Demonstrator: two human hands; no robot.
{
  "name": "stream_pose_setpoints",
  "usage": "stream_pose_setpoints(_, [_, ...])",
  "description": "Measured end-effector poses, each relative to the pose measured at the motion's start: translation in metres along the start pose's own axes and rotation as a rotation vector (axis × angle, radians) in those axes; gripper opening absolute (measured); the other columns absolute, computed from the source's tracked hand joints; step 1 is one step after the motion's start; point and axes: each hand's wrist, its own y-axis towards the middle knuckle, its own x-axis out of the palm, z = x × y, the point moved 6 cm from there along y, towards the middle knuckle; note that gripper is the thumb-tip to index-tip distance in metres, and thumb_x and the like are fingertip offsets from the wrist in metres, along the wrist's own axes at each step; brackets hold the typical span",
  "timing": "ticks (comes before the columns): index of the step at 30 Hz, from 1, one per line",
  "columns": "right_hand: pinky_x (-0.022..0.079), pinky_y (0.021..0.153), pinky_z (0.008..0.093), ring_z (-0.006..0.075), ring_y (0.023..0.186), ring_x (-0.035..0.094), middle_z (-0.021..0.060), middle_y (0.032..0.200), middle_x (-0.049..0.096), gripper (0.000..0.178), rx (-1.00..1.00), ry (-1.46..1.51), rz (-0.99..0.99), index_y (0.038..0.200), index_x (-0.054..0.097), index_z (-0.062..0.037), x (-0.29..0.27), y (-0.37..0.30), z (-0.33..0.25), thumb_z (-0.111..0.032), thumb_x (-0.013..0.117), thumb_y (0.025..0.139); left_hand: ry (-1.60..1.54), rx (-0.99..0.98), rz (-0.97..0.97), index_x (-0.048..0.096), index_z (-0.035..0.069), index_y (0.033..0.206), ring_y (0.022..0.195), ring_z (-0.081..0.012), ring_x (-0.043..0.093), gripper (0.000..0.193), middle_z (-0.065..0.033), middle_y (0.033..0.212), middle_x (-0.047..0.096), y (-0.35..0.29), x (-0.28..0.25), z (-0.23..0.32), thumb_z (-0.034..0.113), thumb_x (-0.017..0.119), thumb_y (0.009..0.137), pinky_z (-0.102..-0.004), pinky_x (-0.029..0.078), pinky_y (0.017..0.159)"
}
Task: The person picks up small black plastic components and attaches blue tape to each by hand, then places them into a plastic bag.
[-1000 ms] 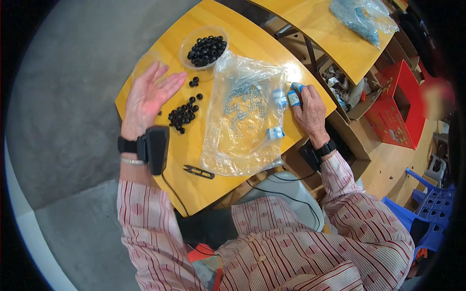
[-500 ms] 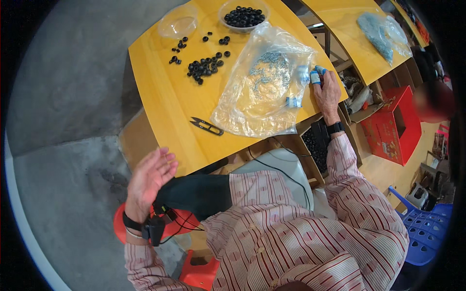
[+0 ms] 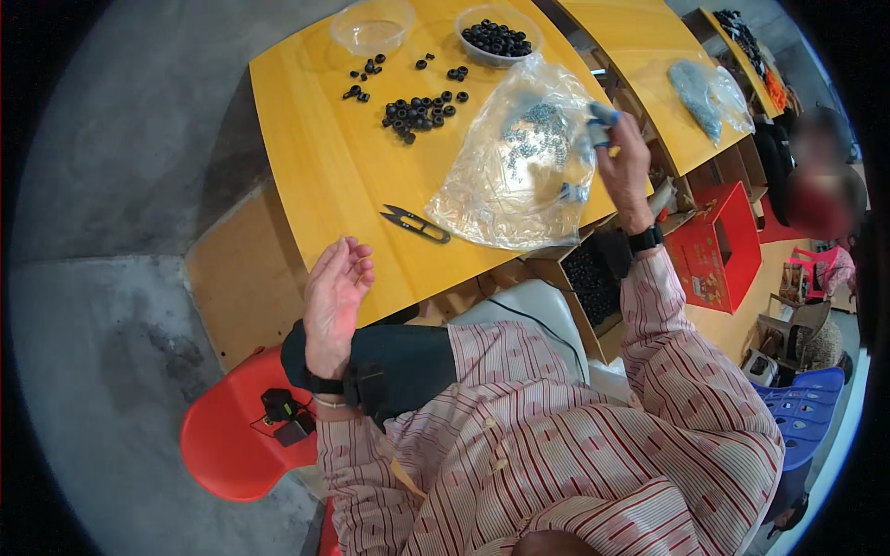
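Observation:
My right hand (image 3: 623, 159), with blue covers on its fingertips, grips the upper right edge of a clear plastic bag (image 3: 519, 171) and holds it up off the yellow table (image 3: 324, 157). Small grey metal parts lie inside the bag. My left hand (image 3: 336, 296) hangs open over my lap at the table's near edge, palm turned inward, holding nothing. A pile of small black rings (image 3: 417, 113) lies on the table beyond the bag. Black thread snips (image 3: 415, 223) rest near the table's front edge, closest to my left hand.
A clear bowl of black rings (image 3: 497, 37) and an empty clear bowl (image 3: 373, 25) stand at the table's far edge. A box of black parts (image 3: 593, 283) sits under the table. Another yellow table (image 3: 667, 83) with bags, a red box (image 3: 718, 246), a red stool (image 3: 236, 445) and a person at far right.
My left hand left the table and dropped to my lap. My right hand lifted the bag's edge up off the table. My head turned, so the table moved up in view.

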Motion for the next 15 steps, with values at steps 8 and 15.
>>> stream_pose_setpoints(8, [0.044,0.085,0.0381,0.03,0.103,0.05,0.0103,0.116,0.052,0.037,-0.389,-0.081,-0.522,0.11,0.055,-0.0096,0.132,0.004,-0.088,-0.004,0.061,0.074,-0.254,-0.134,-0.085,0.055,0.003,0.101,0.082,-0.0148,0.057,0.019,-0.0094,0.091,0.06,0.027,-0.02,-0.045,0.02,0.054,0.092,-0.0265,0.047,0.074])
stream_pose_setpoints(15, [0.047,0.078,0.0373,0.0289,0.106,0.047,0.0068,0.128,0.044,0.04,-0.43,-0.119,-0.487,0.109,0.054,-0.0117,0.18,0.002,-0.103,-0.011,0.064,0.07,-0.241,-0.046,-0.096,0.054,0.004,0.102,0.079,-0.015,0.058,0.02,-0.0103,0.09,0.061,0.026,-0.02,-0.043,0.022,0.052,0.093,-0.0272,0.048,0.072])
